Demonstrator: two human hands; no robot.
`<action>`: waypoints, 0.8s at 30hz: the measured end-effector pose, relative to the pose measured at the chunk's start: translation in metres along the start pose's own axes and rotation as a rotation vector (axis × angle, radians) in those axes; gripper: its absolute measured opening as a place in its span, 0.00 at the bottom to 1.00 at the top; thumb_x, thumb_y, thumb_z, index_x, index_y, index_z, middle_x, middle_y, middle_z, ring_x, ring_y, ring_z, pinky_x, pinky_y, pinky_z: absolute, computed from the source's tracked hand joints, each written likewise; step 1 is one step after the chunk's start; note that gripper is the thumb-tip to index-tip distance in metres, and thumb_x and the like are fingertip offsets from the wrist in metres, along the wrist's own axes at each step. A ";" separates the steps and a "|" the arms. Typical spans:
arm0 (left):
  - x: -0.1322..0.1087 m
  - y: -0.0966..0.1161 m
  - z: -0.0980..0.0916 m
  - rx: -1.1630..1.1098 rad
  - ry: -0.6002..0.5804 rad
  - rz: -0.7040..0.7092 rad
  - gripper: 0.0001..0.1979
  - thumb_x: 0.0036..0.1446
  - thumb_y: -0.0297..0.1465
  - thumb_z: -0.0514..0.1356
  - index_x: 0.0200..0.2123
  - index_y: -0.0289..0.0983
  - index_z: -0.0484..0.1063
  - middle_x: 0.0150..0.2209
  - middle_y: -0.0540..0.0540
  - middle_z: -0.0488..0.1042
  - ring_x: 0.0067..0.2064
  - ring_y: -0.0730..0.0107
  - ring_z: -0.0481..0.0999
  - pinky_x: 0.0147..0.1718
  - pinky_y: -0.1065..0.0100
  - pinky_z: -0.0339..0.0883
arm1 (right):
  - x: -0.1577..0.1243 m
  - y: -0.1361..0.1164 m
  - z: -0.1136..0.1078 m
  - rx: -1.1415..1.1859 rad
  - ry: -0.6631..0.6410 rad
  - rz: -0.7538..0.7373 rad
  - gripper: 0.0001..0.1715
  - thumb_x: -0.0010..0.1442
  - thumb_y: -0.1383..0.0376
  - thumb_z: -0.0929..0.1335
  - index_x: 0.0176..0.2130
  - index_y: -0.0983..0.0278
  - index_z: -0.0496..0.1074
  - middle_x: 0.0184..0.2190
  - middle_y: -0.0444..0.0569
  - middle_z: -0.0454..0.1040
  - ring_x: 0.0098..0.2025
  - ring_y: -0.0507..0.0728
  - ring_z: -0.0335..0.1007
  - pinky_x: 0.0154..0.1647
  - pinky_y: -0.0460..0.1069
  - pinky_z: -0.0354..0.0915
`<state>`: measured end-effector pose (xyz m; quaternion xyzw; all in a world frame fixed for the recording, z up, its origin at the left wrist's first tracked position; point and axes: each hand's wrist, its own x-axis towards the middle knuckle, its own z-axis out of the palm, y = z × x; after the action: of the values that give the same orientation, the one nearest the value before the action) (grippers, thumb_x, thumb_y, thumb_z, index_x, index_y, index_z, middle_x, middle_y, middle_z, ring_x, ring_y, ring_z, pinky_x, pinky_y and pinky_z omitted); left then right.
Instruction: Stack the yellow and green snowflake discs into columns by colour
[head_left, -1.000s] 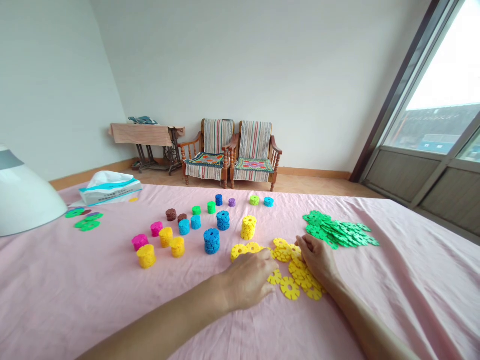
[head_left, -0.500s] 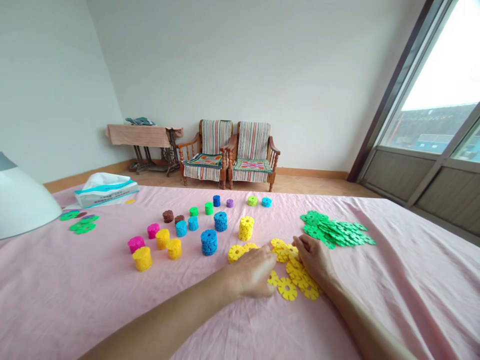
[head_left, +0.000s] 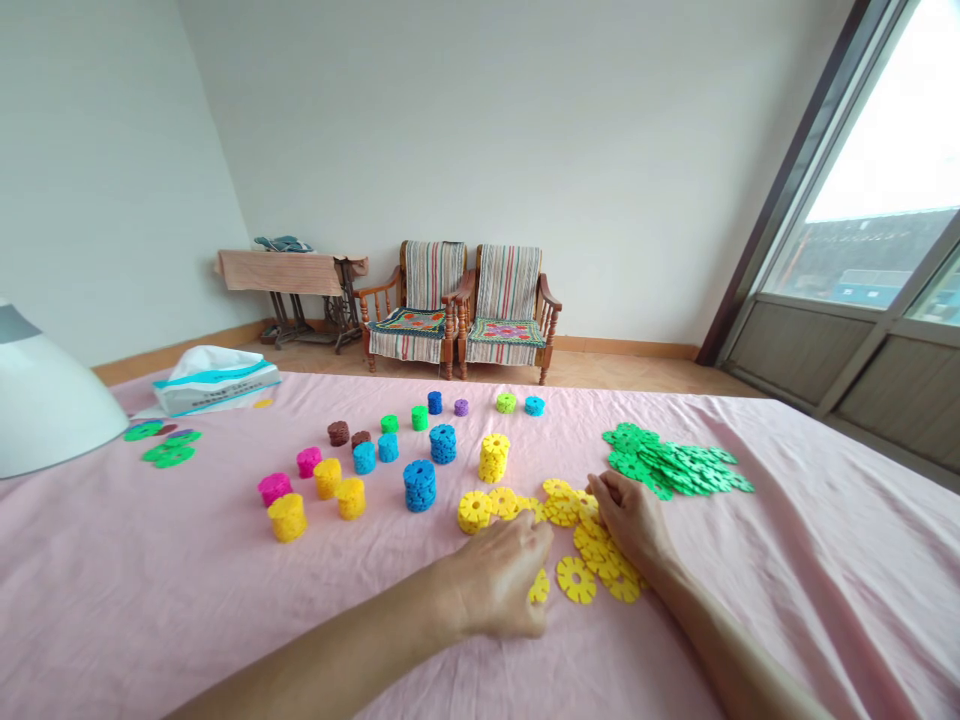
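Yellow discs point(head_left: 576, 578) lower centre on pink cloth point(head_left: 225, 600): likely thin, light, stiff plastic; pinch by notched edge. Left hand point(head_left: 501, 585) curls over one, right hand point(head_left: 631, 520) curled on pile; pinching or not, cannot tell.

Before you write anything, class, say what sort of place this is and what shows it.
Most likely a room in a home: two wooden armchairs with striped covers, a treadle sewing table beside them, and a tissue box on the pink cloth.
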<state>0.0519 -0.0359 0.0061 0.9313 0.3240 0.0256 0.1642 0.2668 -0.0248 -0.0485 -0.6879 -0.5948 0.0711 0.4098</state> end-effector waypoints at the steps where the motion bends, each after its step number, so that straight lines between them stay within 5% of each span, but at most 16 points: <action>1: -0.002 -0.002 0.001 -0.023 0.004 0.002 0.13 0.43 0.33 0.60 0.35 0.39 0.63 0.38 0.45 0.68 0.38 0.61 0.71 0.37 0.65 0.67 | 0.000 0.000 0.000 0.002 -0.002 0.003 0.26 0.59 0.50 0.58 0.19 0.62 0.62 0.12 0.42 0.63 0.17 0.52 0.59 0.20 0.46 0.49; 12: -0.010 -0.003 -0.011 0.031 -0.116 -0.032 0.17 0.38 0.35 0.63 0.32 0.40 0.60 0.39 0.45 0.67 0.39 0.57 0.70 0.36 0.63 0.66 | 0.001 0.001 0.002 0.025 -0.016 0.019 0.26 0.59 0.49 0.58 0.21 0.63 0.67 0.12 0.42 0.63 0.17 0.52 0.59 0.20 0.46 0.50; 19: -0.016 0.003 -0.004 0.052 0.011 0.012 0.16 0.38 0.32 0.60 0.32 0.40 0.59 0.35 0.45 0.68 0.36 0.60 0.70 0.33 0.65 0.64 | 0.000 0.004 0.001 0.028 -0.037 0.035 0.25 0.59 0.49 0.58 0.23 0.63 0.68 0.13 0.42 0.63 0.18 0.53 0.59 0.20 0.46 0.50; 24: -0.019 -0.016 -0.032 0.040 0.189 -0.026 0.14 0.39 0.29 0.58 0.34 0.40 0.62 0.37 0.47 0.69 0.37 0.62 0.70 0.33 0.67 0.62 | 0.000 0.001 0.000 0.003 -0.024 0.028 0.25 0.59 0.50 0.58 0.21 0.63 0.67 0.13 0.42 0.62 0.18 0.52 0.58 0.21 0.46 0.49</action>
<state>0.0227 -0.0266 0.0319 0.9236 0.3505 0.1048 0.1145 0.2673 -0.0248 -0.0492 -0.6948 -0.5897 0.0858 0.4026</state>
